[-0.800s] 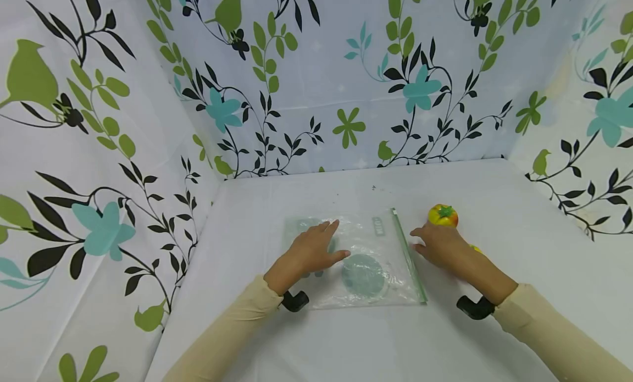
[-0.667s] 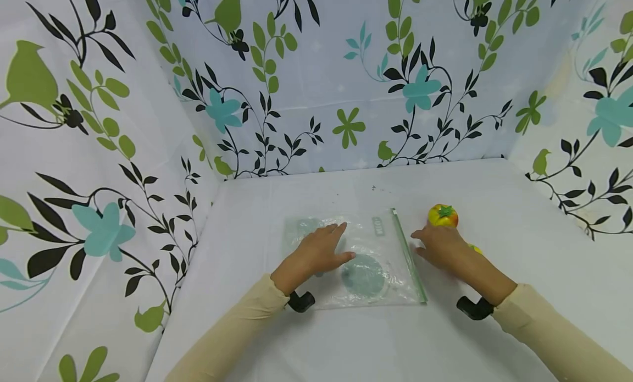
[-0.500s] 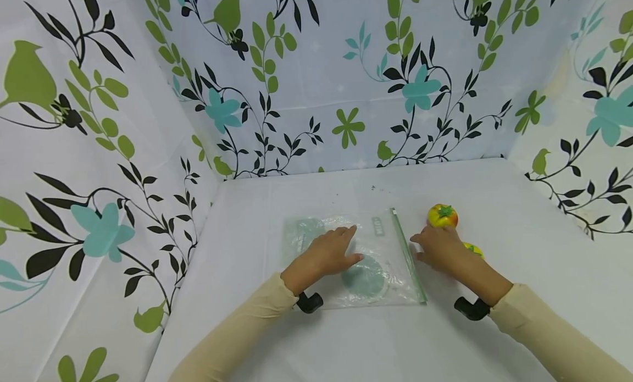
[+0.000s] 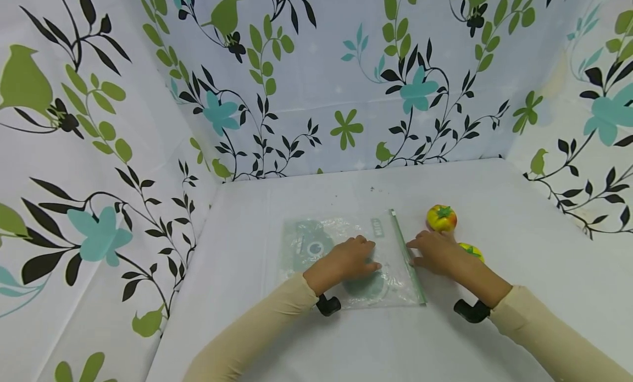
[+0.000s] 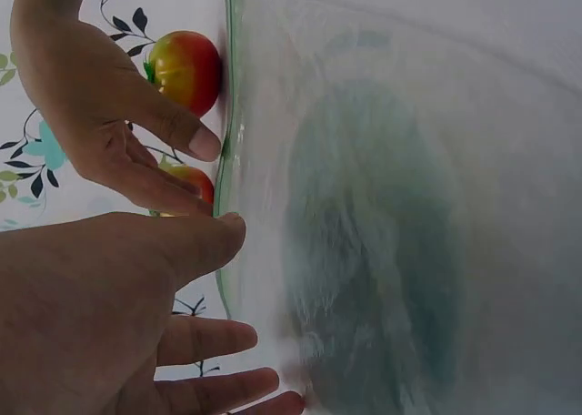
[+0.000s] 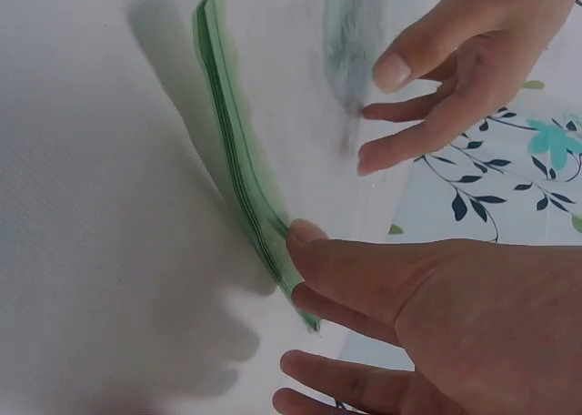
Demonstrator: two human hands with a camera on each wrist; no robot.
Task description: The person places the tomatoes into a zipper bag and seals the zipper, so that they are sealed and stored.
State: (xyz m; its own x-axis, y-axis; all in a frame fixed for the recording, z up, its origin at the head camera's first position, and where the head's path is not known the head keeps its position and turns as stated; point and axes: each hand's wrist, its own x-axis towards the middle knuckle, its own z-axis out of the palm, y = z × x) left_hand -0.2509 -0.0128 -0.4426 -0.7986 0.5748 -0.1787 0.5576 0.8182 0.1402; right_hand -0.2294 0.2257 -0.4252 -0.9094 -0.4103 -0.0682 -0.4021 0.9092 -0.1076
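Note:
A clear zip bag (image 4: 368,288) with pale green printing lies flat on the white table, its green zip strip (image 4: 408,264) along the right edge. Over the middle of the bag is my left hand (image 4: 348,259), fingers spread and holding nothing. My right hand (image 4: 436,253) is at the zip strip; in the right wrist view its thumb and index finger (image 6: 364,278) pinch the strip near one end, the other fingers apart. Just beyond the right hand sits a yellow-red bell pepper (image 4: 442,217). A second bell pepper (image 4: 472,250) is partly hidden behind the right forearm.
The white table (image 4: 277,338) meets a patterned cloth (image 4: 306,96) with leaves and birds at the back and on both sides. A black camera piece (image 4: 328,305) is on the left wrist, and another black camera piece (image 4: 472,311) on the right.
My left hand has moved right and slightly toward me across the bag, uncovering a printed ring on its left side. My right hand has shifted slightly left to the zip strip.

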